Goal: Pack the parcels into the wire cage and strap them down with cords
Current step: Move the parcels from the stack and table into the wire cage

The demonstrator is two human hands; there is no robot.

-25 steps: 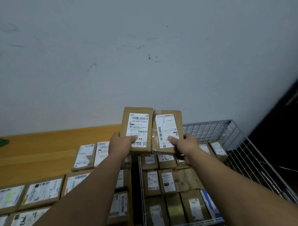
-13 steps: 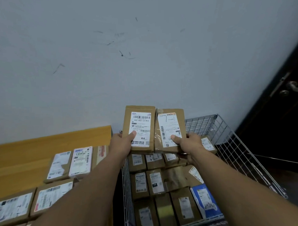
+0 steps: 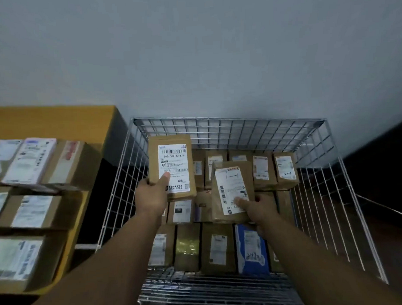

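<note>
Both hands (image 3: 151,195) (image 3: 260,207) hold one parcel (image 3: 172,167) each over the cage (image 3: 228,126); dropped carelessly, they may land crooked.

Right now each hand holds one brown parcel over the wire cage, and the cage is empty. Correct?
No: in the head view the wire cage holds many packed parcels. The left hand and right hand each hold one over it.
</note>
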